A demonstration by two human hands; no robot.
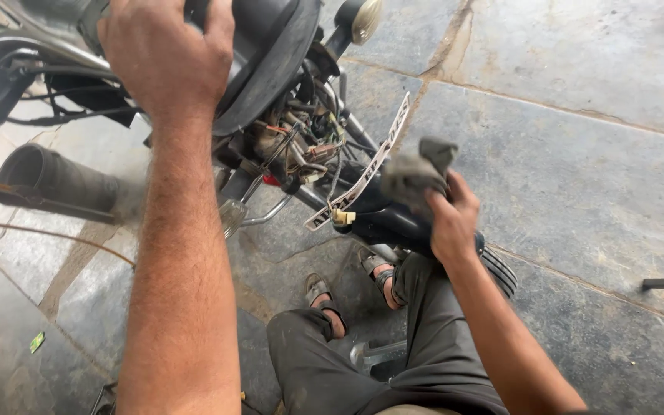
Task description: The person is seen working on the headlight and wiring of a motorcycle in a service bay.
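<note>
- Gripping, right hand (452,219): fingers closed around a crumpled grey rag (416,173), which is bunched up above the knuckles and pressed against the black front mudguard (393,223).
- Left hand (167,54): palm down, fingers curled over the top of the black headlamp housing (270,54); the fingertips are hidden behind the housing's edge, so how tightly it holds cannot be told.
- Landmark, headlamp housing: dark rounded shell at the top middle of the head view, with its back open.
- Wiring bundle (297,142): just below the housing, a tangle of coloured wires and connectors, exposed.
- Number plate (366,165): white strip seen edge-on, running diagonally down from the right of the housing, just left of the rag.
- Turn signal (364,17): round lamp to the upper right of the housing.
- Handlebar (36,46): chrome bar with black cables, left of the housing.
- Exhaust pipe (51,177): dark tube, lower left of the housing, well apart from both hands.
- Front tyre (501,273): below and right of the housing, beyond the right wrist.
- Sandalled feet (324,296): well below the housing, on the grey stone floor (578,154); dark trousers (347,369) nearest the camera.
</note>
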